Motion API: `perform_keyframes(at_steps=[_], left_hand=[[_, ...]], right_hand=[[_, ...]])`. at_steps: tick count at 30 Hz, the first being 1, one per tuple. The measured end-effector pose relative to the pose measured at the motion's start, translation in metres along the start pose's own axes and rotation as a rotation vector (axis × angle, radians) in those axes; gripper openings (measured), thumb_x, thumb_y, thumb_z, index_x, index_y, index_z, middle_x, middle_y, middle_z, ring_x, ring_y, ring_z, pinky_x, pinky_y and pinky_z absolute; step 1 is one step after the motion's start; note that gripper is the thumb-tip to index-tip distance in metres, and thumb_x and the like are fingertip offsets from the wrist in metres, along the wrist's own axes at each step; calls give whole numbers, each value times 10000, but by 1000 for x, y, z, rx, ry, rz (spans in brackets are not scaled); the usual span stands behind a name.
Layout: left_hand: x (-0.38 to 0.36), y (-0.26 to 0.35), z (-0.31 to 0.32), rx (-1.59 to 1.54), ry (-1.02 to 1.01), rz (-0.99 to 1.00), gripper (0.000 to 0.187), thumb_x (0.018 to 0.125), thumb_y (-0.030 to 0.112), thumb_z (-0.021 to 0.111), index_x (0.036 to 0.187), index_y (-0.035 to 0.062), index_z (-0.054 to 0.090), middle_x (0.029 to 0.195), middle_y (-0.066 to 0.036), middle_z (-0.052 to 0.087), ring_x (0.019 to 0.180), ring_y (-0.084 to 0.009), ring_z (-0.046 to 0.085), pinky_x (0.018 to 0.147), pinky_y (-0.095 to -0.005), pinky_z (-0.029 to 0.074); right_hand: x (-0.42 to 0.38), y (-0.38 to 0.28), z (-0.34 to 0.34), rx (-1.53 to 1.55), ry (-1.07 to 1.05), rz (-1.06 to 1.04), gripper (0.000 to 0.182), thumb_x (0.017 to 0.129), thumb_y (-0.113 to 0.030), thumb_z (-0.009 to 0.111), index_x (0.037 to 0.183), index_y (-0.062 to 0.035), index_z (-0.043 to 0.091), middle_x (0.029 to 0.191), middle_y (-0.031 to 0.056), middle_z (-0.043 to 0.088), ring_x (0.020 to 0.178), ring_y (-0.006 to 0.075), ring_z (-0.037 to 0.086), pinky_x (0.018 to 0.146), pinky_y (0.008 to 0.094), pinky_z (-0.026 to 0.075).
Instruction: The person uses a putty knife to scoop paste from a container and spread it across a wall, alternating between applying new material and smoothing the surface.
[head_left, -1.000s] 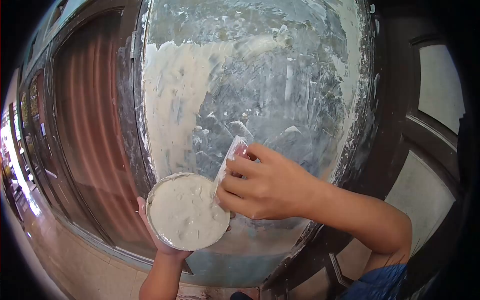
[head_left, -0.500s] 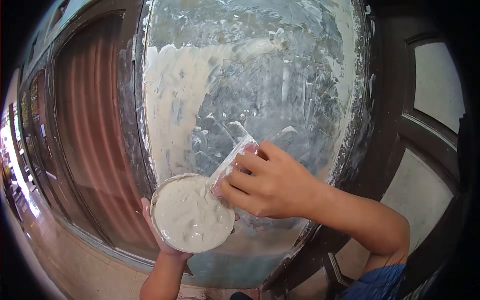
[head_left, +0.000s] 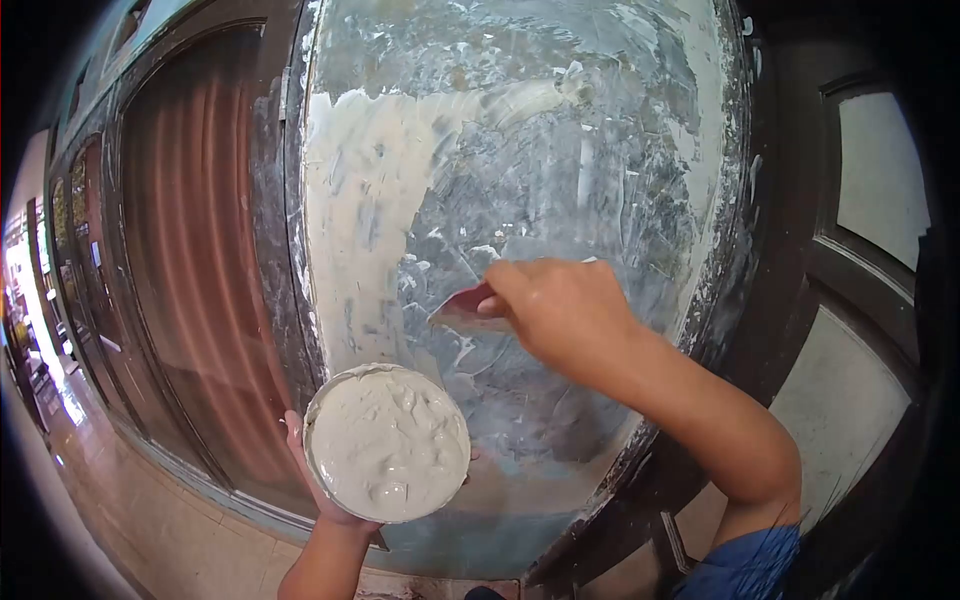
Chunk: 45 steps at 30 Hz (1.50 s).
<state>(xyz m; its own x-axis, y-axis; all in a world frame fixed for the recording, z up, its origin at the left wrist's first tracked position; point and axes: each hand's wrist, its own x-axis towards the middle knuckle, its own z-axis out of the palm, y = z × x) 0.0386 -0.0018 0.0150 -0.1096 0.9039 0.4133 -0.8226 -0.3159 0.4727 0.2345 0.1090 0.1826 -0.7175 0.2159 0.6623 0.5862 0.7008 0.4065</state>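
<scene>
My left hand (head_left: 334,508) supports a round tub (head_left: 309,468) from below, its thumb along the left side and fingertips showing at the right edge. Thick off-white putty (head_left: 385,440) fills the tub nearly to the rim, its surface uneven. Above and to the right of the tub, my right hand (head_left: 568,308) grips a reddish putty spreader (head_left: 463,307). The blade points left and overlaps the grey wall panel (head_left: 530,190) in this view. A cream band of spread putty (head_left: 365,180) covers the panel's left side, and streaks mark the rest.
A dark-framed glass pane (head_left: 195,230) with a reddish curtain behind it stands on the left. To the right is a dark door (head_left: 865,260) with pale panels. Tiled floor (head_left: 190,530) runs along the lower left.
My right hand has lifted the spreader up and away from the tub's rim and turned it so the blade points left. The tub sits slightly lower in view.
</scene>
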Motion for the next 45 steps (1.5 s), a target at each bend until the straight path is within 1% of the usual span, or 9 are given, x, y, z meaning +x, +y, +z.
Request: perform_keyframes(at_steps=[7,9,12,20,22,28,36,40,45], left_hand=[[-7,9,-17,-32,77,22,1091,838,949,345,1579,153,426,1529,-235,509,1272,-588,560,956,-840,467],[-6,12,-22,-19,75,39,1092,838,951,340,1578,152,424,1519,-240,516,1261,-593,566,951,-837,473],[-3,16,-23,-10,51,51,1095,839,954,335,1579,152,420,1510,-249,518,1246,-600,573,944,-834,482],[2,17,-26,-74,90,62,1095,841,952,338,1582,149,409,1527,-252,496,1252,-601,568,935,-831,489],[2,21,-33,53,-16,68,1124,838,965,278,1587,139,418,1565,-211,484,1360,-513,525,1089,-778,416],[-1,25,-36,22,8,86,1112,835,964,283,1584,154,422,1565,-206,485,1361,-508,524,1076,-771,435],[-2,28,-39,11,78,130,1073,854,934,352,1589,155,418,1563,-230,480,1334,-551,535,1016,-813,448],[-4,29,-36,-21,48,135,1069,859,933,342,1595,162,414,1579,-225,464,1347,-547,525,1030,-809,441],[-12,28,-25,-121,87,172,1064,864,932,336,1595,163,412,1586,-210,460,1370,-537,506,1041,-809,431]], right_hand=[[45,48,3,159,-51,274,224,978,-264,695,1026,-47,671,921,169,759,898,378,734,723,498,552],[62,74,2,330,-1,307,252,1001,-243,696,974,5,659,787,156,706,717,285,693,680,414,515],[84,93,-12,417,54,356,289,988,-288,707,1073,-13,718,891,201,741,814,345,723,744,450,545],[119,110,-15,308,168,469,297,997,-306,709,1074,-20,737,902,196,753,831,333,738,768,445,552],[121,113,-11,201,214,535,324,982,-317,725,1132,-31,748,963,218,761,907,354,746,821,448,560],[122,116,-12,340,152,460,371,972,-364,731,1175,-54,756,1081,181,773,1038,372,727,918,478,548],[126,111,-28,415,153,530,339,993,-366,703,1174,-83,747,1102,158,777,1036,339,742,894,447,560],[128,105,-16,151,211,582,360,993,-381,691,1204,-96,747,1096,179,774,1060,357,740,912,449,560],[127,115,-29,377,193,580,322,998,-370,678,1184,-116,748,1182,144,759,1136,332,715,945,497,543]])
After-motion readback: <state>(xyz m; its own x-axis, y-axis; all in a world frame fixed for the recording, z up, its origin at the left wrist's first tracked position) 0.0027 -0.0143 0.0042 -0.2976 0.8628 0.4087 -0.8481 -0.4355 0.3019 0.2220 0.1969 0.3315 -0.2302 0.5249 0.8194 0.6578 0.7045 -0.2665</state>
